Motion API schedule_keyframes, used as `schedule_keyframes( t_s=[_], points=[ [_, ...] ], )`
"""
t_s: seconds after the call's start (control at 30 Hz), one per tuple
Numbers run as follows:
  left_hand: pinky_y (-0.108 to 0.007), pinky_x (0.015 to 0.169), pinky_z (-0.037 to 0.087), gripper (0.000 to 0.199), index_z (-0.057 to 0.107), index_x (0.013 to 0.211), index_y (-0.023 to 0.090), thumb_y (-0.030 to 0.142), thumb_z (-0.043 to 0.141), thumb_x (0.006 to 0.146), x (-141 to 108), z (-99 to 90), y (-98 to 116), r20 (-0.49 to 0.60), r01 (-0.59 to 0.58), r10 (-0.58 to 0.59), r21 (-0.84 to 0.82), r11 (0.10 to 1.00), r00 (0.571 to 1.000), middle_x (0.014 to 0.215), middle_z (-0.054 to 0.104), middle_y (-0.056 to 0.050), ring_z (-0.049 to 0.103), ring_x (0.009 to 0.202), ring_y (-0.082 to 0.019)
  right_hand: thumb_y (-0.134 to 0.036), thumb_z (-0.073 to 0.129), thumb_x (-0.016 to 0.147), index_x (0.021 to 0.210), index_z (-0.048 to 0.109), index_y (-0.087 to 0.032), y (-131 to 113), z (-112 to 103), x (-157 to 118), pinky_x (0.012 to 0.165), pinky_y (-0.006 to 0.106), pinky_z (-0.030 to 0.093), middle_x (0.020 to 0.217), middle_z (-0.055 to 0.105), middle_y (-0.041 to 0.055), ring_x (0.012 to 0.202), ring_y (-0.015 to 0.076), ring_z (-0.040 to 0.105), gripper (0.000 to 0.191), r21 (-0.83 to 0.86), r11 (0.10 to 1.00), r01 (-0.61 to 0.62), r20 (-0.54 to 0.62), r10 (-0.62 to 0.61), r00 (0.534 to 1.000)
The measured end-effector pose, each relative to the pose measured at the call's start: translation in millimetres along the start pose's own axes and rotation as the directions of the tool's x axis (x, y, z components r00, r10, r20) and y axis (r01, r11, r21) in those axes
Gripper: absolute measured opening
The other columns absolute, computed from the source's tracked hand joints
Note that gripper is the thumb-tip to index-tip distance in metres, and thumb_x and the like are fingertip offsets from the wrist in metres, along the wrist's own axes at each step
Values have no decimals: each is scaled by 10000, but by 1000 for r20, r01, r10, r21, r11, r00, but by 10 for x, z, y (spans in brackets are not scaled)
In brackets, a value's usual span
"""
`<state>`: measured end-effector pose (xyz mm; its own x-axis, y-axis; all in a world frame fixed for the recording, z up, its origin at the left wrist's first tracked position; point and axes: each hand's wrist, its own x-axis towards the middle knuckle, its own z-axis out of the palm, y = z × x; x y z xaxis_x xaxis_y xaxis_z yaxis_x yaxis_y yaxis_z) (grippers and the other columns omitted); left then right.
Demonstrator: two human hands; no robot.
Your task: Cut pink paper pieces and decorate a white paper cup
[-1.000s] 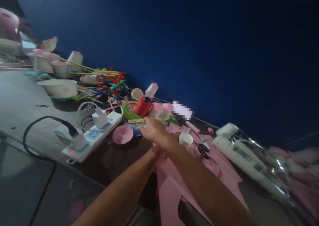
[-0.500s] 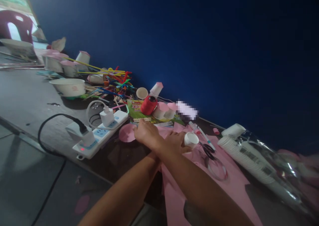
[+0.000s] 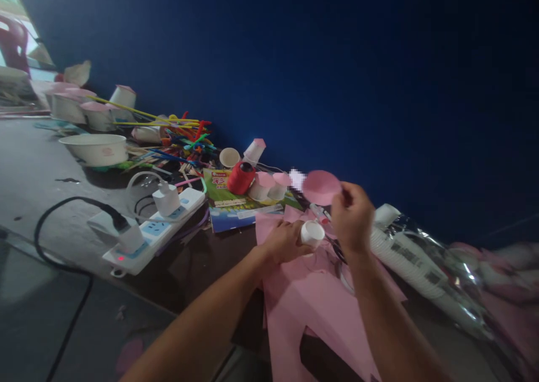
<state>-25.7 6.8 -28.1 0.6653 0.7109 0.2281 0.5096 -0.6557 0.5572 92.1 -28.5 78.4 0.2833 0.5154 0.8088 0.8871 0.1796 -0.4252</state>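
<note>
A small white paper cup [image 3: 313, 234] is gripped by my left hand [image 3: 287, 240], its round end tilted toward me. It is held over sheets of pink paper [image 3: 320, 292]. My right hand [image 3: 352, 216] is raised to the right of the cup and pinches the edge of a round pink paper disc [image 3: 321, 187]. The disc hangs in the air, apart from the cup. Partly hidden behind my right wrist are dark-handled scissors [image 3: 337, 251] and a roll of clear tape [image 3: 346, 275].
A power strip [image 3: 155, 227] with plugs lies left. Behind stand a red thread spool [image 3: 241, 177] on a colourful booklet [image 3: 227, 216] and cups with pink tops [image 3: 261, 186]. A white bowl [image 3: 95, 150] and pipe cleaners [image 3: 189, 132] are further left; bagged stacked cups [image 3: 408, 264] lie right.
My right hand has lifted the pink disc from beside the power strip and carried it right, uncrossing my arms. My left hand keeps the cup over the pink paper.
</note>
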Motion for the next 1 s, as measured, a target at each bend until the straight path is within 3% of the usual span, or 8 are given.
schedule_keyframes(
  t_s=[0.07, 0.13, 0.23, 0.5, 0.7, 1.0],
  points=[
    [-403, 911, 421, 531, 542, 1136, 152, 536, 632, 782, 0, -5, -1, -9, -22, 21, -14, 1000, 1000, 1070, 684, -118, 622, 993, -294, -196, 471, 781, 896, 662, -145, 409, -202, -11, 762, 391, 499, 868, 678, 131, 783, 244, 617, 228, -134, 991, -19, -88, 7, 996],
    [-404, 900, 426, 523, 531, 1146, 158, 526, 632, 789, 1, -12, 7, -10, -33, 33, -10, 999, 999, 1083, 684, -121, 619, 1001, -300, -190, 484, 774, 862, 659, -141, 713, -282, -113, 728, 390, 498, 795, 653, 116, 727, 241, 595, 202, -202, 979, 4, -72, -18, 997],
    [-414, 906, 422, 507, 525, 1136, 146, 489, 649, 785, 12, -14, 31, -19, -24, 24, 19, 1000, 1000, 1064, 689, -130, 624, 987, -303, -167, 466, 800, 842, 662, -148, 907, -236, -336, 734, 389, 497, 747, 632, 100, 727, 241, 590, 201, -230, 970, 75, -4, -78, 997],
    [-408, 884, 431, 511, 509, 1161, 135, 459, 663, 797, 33, -18, 90, -8, -19, 20, 73, 997, 1000, 1090, 673, -144, 621, 995, -314, -138, 470, 867, 906, 670, -175, 698, -80, -563, 817, 414, 476, 831, 659, 103, 839, 250, 604, 207, -238, 959, 157, 32, -154, 988],
    [-411, 896, 427, 526, 493, 1153, 143, 471, 685, 789, 30, -47, 104, 13, -17, 15, 93, 996, 1000, 1116, 668, -150, 617, 1021, -320, -156, 499, 889, 959, 650, -195, 612, -98, -635, 857, 444, 505, 959, 644, 123, 936, 253, 600, 171, -54, 955, 291, 86, -286, 954],
    [-408, 890, 428, 490, 502, 1110, 134, 545, 572, 853, 50, 64, -10, -30, -76, 82, 158, 985, 996, 1046, 670, -149, 646, 968, -300, -133, 482, 915, 1091, 591, -193, 529, -34, -773, 923, 476, 535, 1103, 646, 150, 1070, 262, 621, 216, 127, 927, 352, 149, -369, 917]
  ],
)
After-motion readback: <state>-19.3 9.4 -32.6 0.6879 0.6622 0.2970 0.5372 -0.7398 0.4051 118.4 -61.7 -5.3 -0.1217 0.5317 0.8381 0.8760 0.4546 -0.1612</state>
